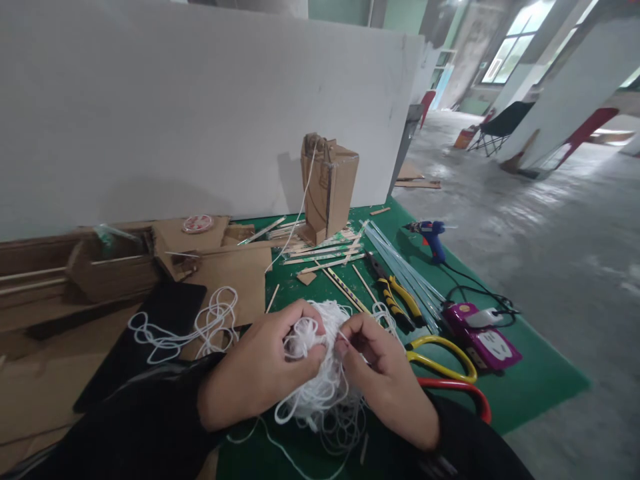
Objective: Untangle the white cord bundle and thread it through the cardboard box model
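A tangled heap of white string lies on the green table between my hands. My left hand is closed around a bunched wad of the string, with the thumb and fingers curled about it. With thumb and forefinger, my right hand pinches a strand at the heap's right side. Loose loops of the same string spread to the left, over a black sheet and cardboard. Beyond the hands stands an upright cardboard box, a string running down from its top.
Pliers, clear glue sticks and yellow-and-red-handled scissors lie right of the hands. Further right are a blue glue gun and a purple power strip. Thin wooden sticks surround the box's base; cardboard structures fill the left.
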### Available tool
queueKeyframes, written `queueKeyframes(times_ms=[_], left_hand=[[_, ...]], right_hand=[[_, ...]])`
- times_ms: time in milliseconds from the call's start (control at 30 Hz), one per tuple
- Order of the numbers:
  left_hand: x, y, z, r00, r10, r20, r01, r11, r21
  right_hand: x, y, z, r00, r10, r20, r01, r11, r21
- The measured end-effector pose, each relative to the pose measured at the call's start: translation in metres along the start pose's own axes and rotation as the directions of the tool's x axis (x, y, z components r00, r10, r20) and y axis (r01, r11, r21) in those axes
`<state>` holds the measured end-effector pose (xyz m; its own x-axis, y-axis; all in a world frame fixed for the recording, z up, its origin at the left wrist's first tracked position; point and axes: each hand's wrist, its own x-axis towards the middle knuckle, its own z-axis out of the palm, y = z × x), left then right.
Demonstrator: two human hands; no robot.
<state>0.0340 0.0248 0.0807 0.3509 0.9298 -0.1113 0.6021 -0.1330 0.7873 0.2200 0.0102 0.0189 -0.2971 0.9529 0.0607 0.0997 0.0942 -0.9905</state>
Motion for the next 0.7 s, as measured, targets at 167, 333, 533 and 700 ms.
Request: queueKeyframes(times_ms=[167, 333, 533, 700], left_hand=[[-0.001, -0.001, 0.001, 1.0, -0.005, 0.006, 0.005, 0.999, -0.035], [-0.004, -0.001, 0.005, 0.999, 0.048, -0.014, -0.048, 0.999, 0.012], [-0.003, -0.002, 0.008, 0.999, 0.043, -0.006, -0.043, 0.999, 0.032], [-0.002, -0.003, 0.013, 0.998, 0.025, -0.05, -0.022, 0.998, 0.054]], right_hand=[[0.003, -0.003, 0.0, 1.0, -0.025, -0.013, 0.024, 0.993, -0.112], [0.005, -0.004, -0.001, 1.0, -0.002, -0.03, -0.003, 0.989, -0.148], [0.008, -0.005, 0.0, 0.996, 0.024, -0.08, -0.038, 0.984, -0.174], [0.007, -0.007, 0.0, 0.995, 0.048, -0.085, -0.061, 0.986, -0.157]])
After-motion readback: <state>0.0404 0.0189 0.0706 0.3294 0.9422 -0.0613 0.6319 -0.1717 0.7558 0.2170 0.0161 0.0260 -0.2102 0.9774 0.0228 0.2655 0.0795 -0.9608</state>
